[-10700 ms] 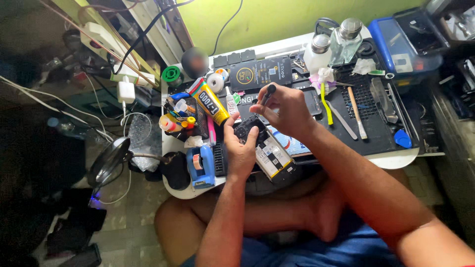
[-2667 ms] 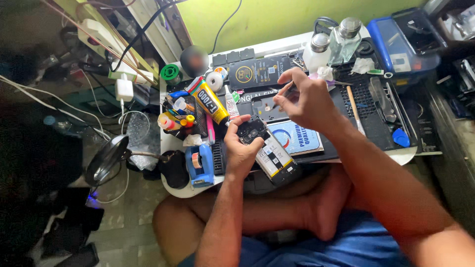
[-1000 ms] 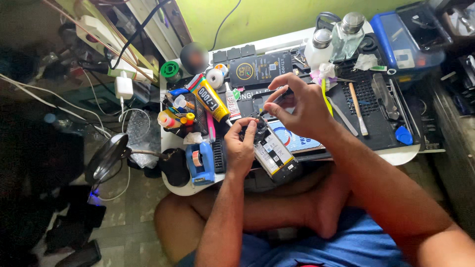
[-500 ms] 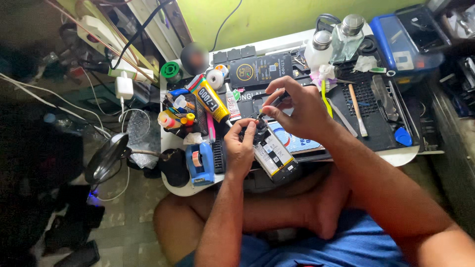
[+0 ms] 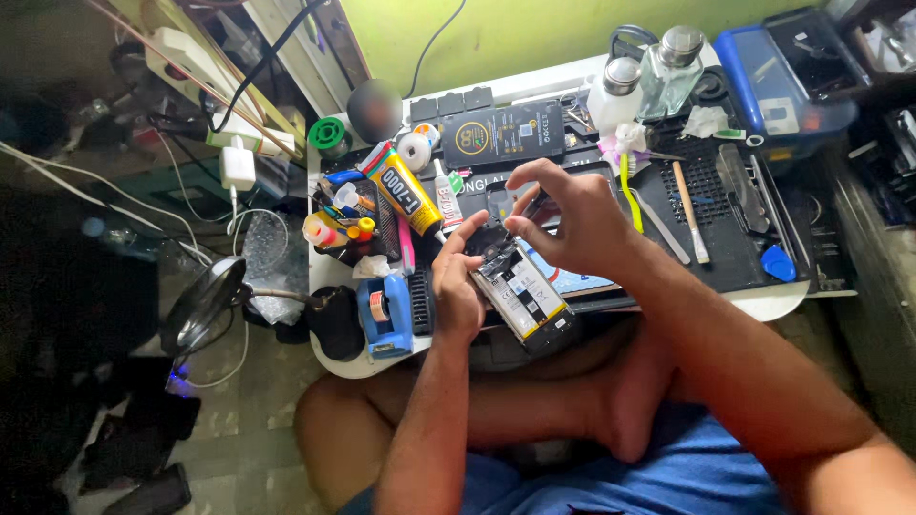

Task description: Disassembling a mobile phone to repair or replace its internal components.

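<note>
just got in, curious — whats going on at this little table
A person sits at a cluttered white table. The left hand steadies an opened phone at the table's near edge, while the right hand pinches a thin dark tool just above the phone's top end. A yellow glue tube, a blue tape dispenser and two bottles stand around.

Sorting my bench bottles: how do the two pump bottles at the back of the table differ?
The white pump bottle is opaque, while the clear pump bottle is see-through glass or plastic. The white one stands left and slightly nearer the person; the clear one stands right, closer to the wall. The clear one looks somewhat larger. Both stand upright with round silver caps.
</note>
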